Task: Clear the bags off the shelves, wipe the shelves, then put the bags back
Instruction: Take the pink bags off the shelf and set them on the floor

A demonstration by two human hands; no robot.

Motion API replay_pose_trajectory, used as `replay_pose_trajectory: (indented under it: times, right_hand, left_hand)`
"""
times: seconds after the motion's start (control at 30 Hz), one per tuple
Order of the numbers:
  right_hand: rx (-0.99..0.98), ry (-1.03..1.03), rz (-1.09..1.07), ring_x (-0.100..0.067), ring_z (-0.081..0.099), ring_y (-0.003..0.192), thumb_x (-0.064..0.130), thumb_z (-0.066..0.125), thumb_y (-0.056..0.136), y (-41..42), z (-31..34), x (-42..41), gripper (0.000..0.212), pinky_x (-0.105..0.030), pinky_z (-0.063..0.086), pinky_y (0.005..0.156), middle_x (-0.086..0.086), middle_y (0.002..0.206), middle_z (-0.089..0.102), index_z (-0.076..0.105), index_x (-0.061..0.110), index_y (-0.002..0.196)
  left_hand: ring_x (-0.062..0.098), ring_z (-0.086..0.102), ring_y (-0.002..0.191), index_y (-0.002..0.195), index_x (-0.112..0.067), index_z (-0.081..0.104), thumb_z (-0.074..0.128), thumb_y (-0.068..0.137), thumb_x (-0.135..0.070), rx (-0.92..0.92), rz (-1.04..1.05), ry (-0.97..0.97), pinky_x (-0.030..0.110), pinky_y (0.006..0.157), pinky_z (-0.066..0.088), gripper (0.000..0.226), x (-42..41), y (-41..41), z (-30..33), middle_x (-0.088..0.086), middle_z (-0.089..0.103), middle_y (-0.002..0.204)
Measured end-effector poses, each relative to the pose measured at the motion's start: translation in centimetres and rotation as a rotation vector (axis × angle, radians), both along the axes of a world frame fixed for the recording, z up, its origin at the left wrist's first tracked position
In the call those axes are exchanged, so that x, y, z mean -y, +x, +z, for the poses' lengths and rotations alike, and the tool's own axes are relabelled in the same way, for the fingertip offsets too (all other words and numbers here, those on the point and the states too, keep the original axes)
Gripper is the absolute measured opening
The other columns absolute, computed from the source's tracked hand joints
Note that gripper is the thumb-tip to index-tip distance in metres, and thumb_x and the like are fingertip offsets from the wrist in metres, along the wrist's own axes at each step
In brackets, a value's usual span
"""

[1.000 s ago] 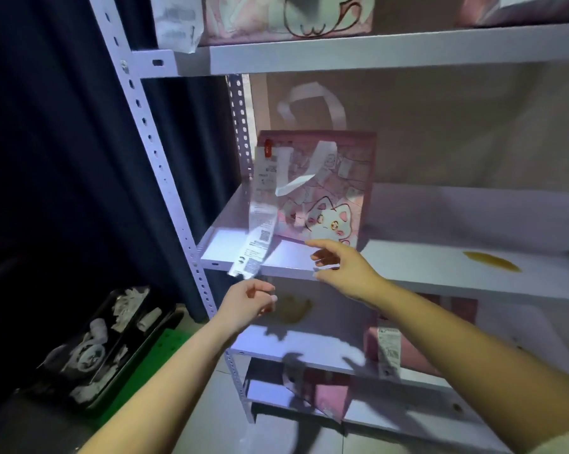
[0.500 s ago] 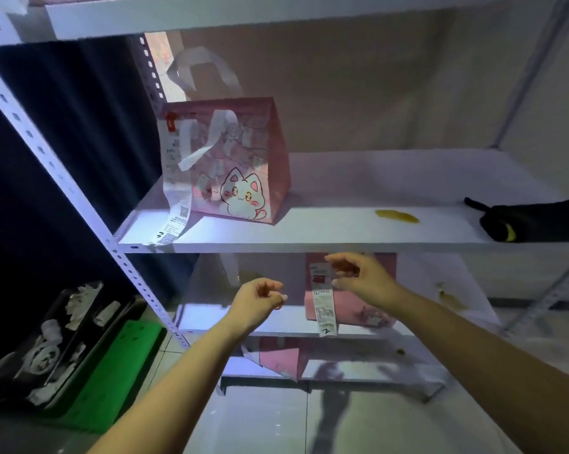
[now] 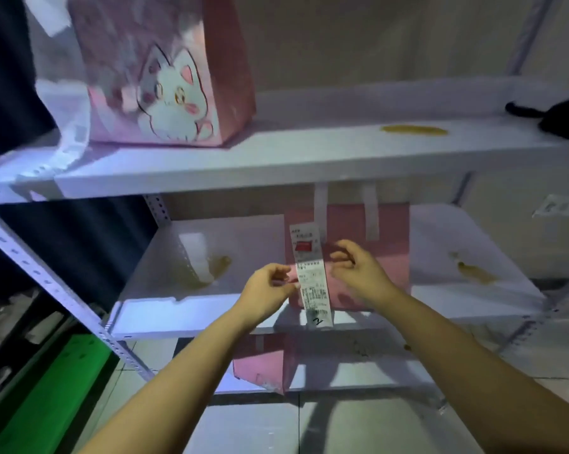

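The pink bag on the middle shelf stands upright near the front edge, its white handles rising toward the underside of the shelf above, and a long printed receipt hangs down its front face past the shelf lip. The left hand is at the receipt's left edge with its fingers curled close together, seemingly pinching the paper, though the contact is too small to tell for sure; the right hand is just in front of the bag with its fingers bent and slightly apart, not clearly closed on anything. A second pink bag with a cat face sits on the upper shelf at its left end, its own receipt trailing over the edge, and another pink bag shows on the bottom shelf. Yellowish stains mark the upper shelf and both sides of the middle shelf, and a black object lies at the upper shelf's right end. Judging from this, the task looks barely begun: at least three bags remain on the shelves, no cloth is in view, and the stains are unwiped, so clearing this bag appears to be the step in hand, with wiping and putting back all left to do
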State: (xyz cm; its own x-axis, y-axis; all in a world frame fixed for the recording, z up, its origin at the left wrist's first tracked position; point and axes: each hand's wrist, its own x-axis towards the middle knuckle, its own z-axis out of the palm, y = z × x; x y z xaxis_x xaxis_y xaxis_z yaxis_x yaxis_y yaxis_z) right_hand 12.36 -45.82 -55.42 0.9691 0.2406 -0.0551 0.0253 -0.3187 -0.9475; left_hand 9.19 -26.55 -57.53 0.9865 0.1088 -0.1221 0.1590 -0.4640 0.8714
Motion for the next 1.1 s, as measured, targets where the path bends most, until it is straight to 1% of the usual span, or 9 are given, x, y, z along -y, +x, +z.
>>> replay_pose_trajectory:
  times: [0.1, 0.2, 0.33, 0.43, 0.5, 0.63, 0.7, 0.8, 1.1]
  right_hand:
    - [0.104, 0.004, -0.028, -0.001, 0.056, 0.078, 0.001, 0.060, 0.088, 1.0, -3.4, -0.8, 0.036, -0.013, 0.049, 0.065, 0.008, 0.096, 0.057, 0.049, 0.015, 0.119]
    - [0.203, 0.006, -0.072, -0.004, 0.055, 0.076, 0.004, 0.062, 0.087, 1.9, -6.6, -1.3, 0.050, -0.024, 0.048, 0.074, 0.007, 0.099, 0.053, 0.044, 0.014, 0.133]
    - [0.309, 0.057, -0.057, 0.001, 0.056, 0.066, 0.001, 0.059, 0.087, 2.0, -9.8, -2.2, 0.057, -0.020, 0.050, 0.065, 0.013, 0.088, 0.057, 0.041, 0.025, 0.136]
    - [0.419, 0.099, -0.035, 0.007, 0.057, 0.066, -0.004, 0.057, 0.086, 2.1, -11.7, -2.6, 0.056, -0.017, 0.052, 0.066, 0.014, 0.091, 0.061, 0.046, 0.028, 0.131]
    - [0.458, 0.124, -0.028, 0.004, 0.057, 0.069, -0.008, 0.054, 0.084, 2.2, -13.0, -2.7, 0.057, -0.021, 0.053, 0.072, 0.012, 0.099, 0.063, 0.050, 0.029, 0.127]
    - [0.475, 0.126, -0.018, -0.004, 0.057, 0.072, -0.009, 0.050, 0.084, 2.3, -15.0, -2.4, 0.060, -0.037, 0.058, 0.075, 0.009, 0.085, 0.062, 0.053, 0.036, 0.124]
    - [0.477, 0.087, -0.032, -0.008, 0.057, 0.075, -0.007, 0.053, 0.085, 2.5, -15.7, -2.2, 0.061, -0.037, 0.057, 0.081, 0.008, 0.081, 0.061, 0.051, 0.035, 0.129]
    - [0.472, 0.112, -0.028, -0.015, 0.062, 0.084, -0.003, 0.058, 0.085, 2.7, -16.3, -1.9, 0.060, -0.039, 0.055, 0.085, 0.004, 0.082, 0.062, 0.049, 0.035, 0.131]
    - [0.451, 0.237, 0.019, -0.026, 0.066, 0.090, -0.004, 0.053, 0.085, 2.2, -16.8, -1.9, 0.058, -0.048, 0.054, 0.085, -0.009, 0.086, 0.067, 0.049, 0.035, 0.128]
  left_hand:
    - [0.017, 0.063, 0.096, 0.113, -0.013, 0.062, 0.071, 0.084, -0.018, 0.062, 0.002, 0.016, 0.012, 0.072, 0.048, 0.032, 0.1, 1.1, -3.6, 0.000, 0.067, 0.104]
    - [0.013, 0.062, 0.088, 0.111, -0.016, 0.059, 0.071, 0.083, -0.018, 0.154, -0.006, -0.022, 0.023, 0.078, 0.052, 0.030, 0.9, 1.7, -6.1, -0.001, 0.066, 0.099]
    - [0.013, 0.058, 0.079, 0.112, -0.020, 0.052, 0.071, 0.082, -0.020, 0.296, 0.002, -0.052, 0.035, 0.079, 0.053, 0.035, 1.6, 2.6, -9.3, 0.006, 0.064, 0.097]
    - [0.014, 0.058, 0.078, 0.110, -0.021, 0.048, 0.071, 0.082, -0.011, 0.387, 0.028, -0.087, 0.022, 0.066, 0.052, 0.038, 1.9, 2.9, -11.8, 0.001, 0.062, 0.091]
    - [0.015, 0.061, 0.082, 0.110, -0.021, 0.046, 0.070, 0.080, -0.005, 0.414, 0.038, -0.131, 0.020, 0.064, 0.053, 0.042, 2.1, 2.7, -13.2, 0.000, 0.063, 0.098]
    - [0.014, 0.067, 0.088, 0.106, -0.024, 0.047, 0.065, 0.082, 0.000, 0.428, 0.024, -0.156, 0.026, 0.071, 0.057, 0.038, 1.9, 2.2, -15.2, 0.001, 0.066, 0.103]
    - [0.014, 0.068, 0.088, 0.110, -0.019, 0.048, 0.065, 0.083, 0.000, 0.427, 0.011, -0.148, 0.029, 0.075, 0.058, 0.037, 1.9, 2.0, -15.4, 0.001, 0.067, 0.103]
    - [0.009, 0.068, 0.084, 0.111, -0.019, 0.050, 0.065, 0.083, 0.000, 0.420, -0.012, -0.157, 0.023, 0.071, 0.056, 0.037, 1.9, 2.0, -15.4, -0.004, 0.068, 0.099]
    - [0.010, 0.070, 0.087, 0.111, -0.020, 0.051, 0.066, 0.083, 0.001, 0.456, -0.029, -0.171, 0.029, 0.080, 0.056, 0.038, 2.1, 1.6, -16.0, -0.002, 0.071, 0.097]
